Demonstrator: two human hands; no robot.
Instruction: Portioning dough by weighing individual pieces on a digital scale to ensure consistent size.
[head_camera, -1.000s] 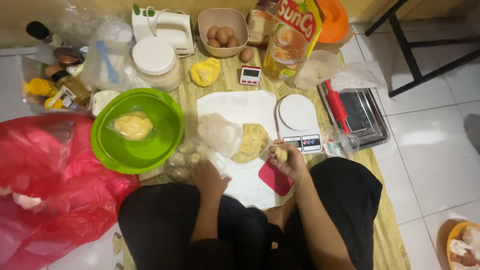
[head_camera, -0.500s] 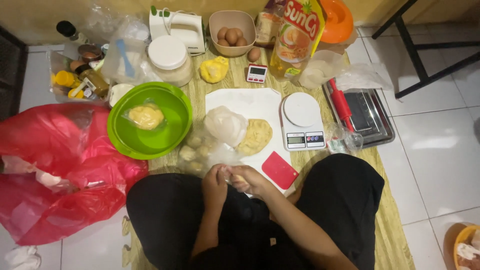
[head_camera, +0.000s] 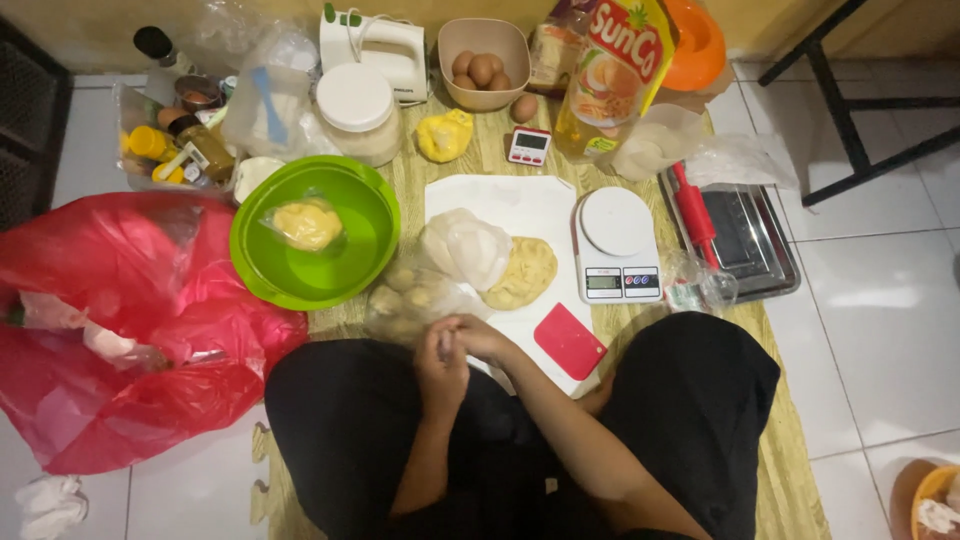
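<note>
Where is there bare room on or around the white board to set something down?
Free patches: the upper part of the white cutting board, between the small timer and the flattened yellow dough; the middle of the steel tray beside the red rolling pin. Crowded: the mat's top edge and the board's near left corner, where both hands meet.

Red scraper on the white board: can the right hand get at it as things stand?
Probably yes. The red scraper lies flat on the white board just beside the right hand, with nothing on or over it. That hand is pressed against the left hand, so it would have to come free first.
</note>
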